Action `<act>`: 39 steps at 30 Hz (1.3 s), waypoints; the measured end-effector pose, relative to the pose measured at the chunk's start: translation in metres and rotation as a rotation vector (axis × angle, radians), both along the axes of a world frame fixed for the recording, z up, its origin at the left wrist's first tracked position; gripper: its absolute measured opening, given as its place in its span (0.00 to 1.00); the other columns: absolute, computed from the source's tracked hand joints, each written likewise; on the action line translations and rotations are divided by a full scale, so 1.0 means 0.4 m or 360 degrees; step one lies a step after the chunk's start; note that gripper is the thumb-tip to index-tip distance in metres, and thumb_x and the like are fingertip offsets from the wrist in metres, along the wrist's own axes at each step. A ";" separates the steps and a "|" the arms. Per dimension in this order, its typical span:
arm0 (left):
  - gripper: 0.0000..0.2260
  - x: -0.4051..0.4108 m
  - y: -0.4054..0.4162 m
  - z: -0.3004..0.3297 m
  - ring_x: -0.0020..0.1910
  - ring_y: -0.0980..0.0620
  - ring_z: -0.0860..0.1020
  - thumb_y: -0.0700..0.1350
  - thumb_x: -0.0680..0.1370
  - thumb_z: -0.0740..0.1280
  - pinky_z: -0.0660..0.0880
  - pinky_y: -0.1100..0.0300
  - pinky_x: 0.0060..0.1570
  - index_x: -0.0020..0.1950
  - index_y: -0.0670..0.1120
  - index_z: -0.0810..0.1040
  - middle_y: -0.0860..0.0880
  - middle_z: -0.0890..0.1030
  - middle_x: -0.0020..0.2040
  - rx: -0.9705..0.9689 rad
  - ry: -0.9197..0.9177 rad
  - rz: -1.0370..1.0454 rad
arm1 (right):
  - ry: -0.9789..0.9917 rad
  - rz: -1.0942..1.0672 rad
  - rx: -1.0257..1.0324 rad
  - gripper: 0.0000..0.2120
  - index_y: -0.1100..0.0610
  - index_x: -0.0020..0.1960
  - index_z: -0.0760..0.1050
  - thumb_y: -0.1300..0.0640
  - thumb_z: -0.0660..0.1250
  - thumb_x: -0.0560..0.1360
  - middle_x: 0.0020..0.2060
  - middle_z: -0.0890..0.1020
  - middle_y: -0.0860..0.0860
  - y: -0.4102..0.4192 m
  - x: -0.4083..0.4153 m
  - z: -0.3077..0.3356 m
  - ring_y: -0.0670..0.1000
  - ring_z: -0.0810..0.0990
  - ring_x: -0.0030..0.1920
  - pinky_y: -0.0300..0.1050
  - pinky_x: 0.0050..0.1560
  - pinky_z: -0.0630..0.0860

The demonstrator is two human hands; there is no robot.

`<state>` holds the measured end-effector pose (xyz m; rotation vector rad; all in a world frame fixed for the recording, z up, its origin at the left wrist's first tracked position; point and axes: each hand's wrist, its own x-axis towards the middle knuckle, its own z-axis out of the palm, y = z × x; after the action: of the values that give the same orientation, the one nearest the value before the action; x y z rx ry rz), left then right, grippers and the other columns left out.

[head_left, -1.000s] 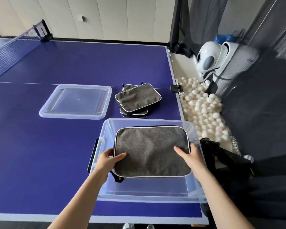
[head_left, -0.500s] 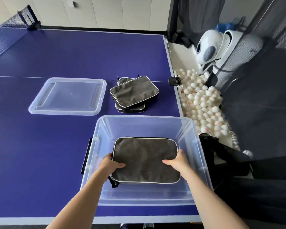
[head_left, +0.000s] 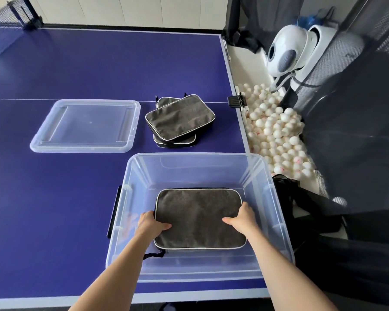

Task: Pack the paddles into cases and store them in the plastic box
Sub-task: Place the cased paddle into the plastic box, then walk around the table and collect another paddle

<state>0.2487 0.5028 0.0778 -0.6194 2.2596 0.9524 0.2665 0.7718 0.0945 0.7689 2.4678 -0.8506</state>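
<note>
Head view: looking down on a blue table [head_left: 54, 198] with a clear plastic box [head_left: 130, 198] at its near right corner.
Case in hand: a grey case [head_left: 199, 217] lies flat and low inside the plastic box; whether it already rests on the floor of the box I cannot tell.
Left grip: the left hand [head_left: 149, 224] holds the left short edge of the grey case, thumb laid on top, fingers hidden beneath.
Right grip: the right hand [head_left: 241, 218] holds the right short edge the same way, thumb on the fabric.
Key relation: the long axis of the grey case runs left to right, between the two hands, parallel to the near wall of the plastic box; there is free room beyond its far edge.
Next cases: two stacked cases [head_left: 180, 118] wait on the table just beyond the far wall of the plastic box, slightly right of centre, judged nearer the right hand.
Lid: a clear lid [head_left: 85, 125] lies flat to the left of the stacked cases, apart from them.
Materials: the grey case is a soft, felt-like rounded rectangle with pale piping and a dark strap at its near left corner; the plastic box is smooth, translucent and rigid with a dark side latch [head_left: 114, 212].
Off the table: white balls [head_left: 276, 131] are heaped to the right.
</note>
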 end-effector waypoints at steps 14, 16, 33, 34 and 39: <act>0.36 0.005 0.008 0.051 0.70 0.45 0.67 0.50 0.73 0.74 0.65 0.55 0.66 0.74 0.41 0.61 0.43 0.67 0.71 -0.0133 0.0201 -0.0207 | 0.0111 0.0195 0.0113 0.37 0.64 0.72 0.58 0.52 0.73 0.71 0.67 0.67 0.59 0.002 0.029 0.054 0.56 0.68 0.68 0.42 0.64 0.65; 0.33 0.003 0.018 0.076 0.70 0.44 0.67 0.51 0.74 0.72 0.66 0.55 0.65 0.74 0.43 0.62 0.43 0.68 0.70 -0.0186 0.0295 -0.0321 | 0.0193 0.0324 0.0181 0.36 0.63 0.73 0.56 0.51 0.71 0.73 0.68 0.66 0.58 -0.004 0.035 0.070 0.56 0.67 0.68 0.42 0.65 0.63; 0.30 -0.025 -0.040 0.354 0.75 0.50 0.59 0.57 0.78 0.63 0.55 0.56 0.73 0.76 0.46 0.59 0.48 0.62 0.76 -0.0879 0.1097 -0.0805 | 0.0658 0.1073 0.0500 0.35 0.62 0.76 0.51 0.47 0.62 0.78 0.73 0.61 0.57 -0.124 -0.117 0.314 0.56 0.60 0.73 0.48 0.71 0.61; 0.30 -0.020 -0.060 0.366 0.76 0.49 0.59 0.56 0.79 0.63 0.55 0.55 0.73 0.76 0.46 0.59 0.48 0.61 0.77 -0.0882 0.1078 -0.0760 | 0.0676 0.1121 0.0497 0.35 0.62 0.76 0.51 0.47 0.62 0.78 0.73 0.61 0.57 -0.145 -0.127 0.325 0.56 0.60 0.73 0.48 0.71 0.60; 0.31 0.030 -0.174 0.408 0.76 0.47 0.59 0.57 0.78 0.64 0.57 0.52 0.73 0.77 0.45 0.59 0.47 0.60 0.77 -0.0931 0.0981 -0.0544 | 0.0730 0.1356 0.0467 0.36 0.63 0.76 0.50 0.47 0.62 0.78 0.74 0.59 0.58 -0.281 -0.145 0.359 0.56 0.58 0.74 0.47 0.72 0.57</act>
<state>0.2605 0.4334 0.2409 -0.1472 3.1013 0.3161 0.2085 0.6593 0.2380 -0.4742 2.9351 -0.3558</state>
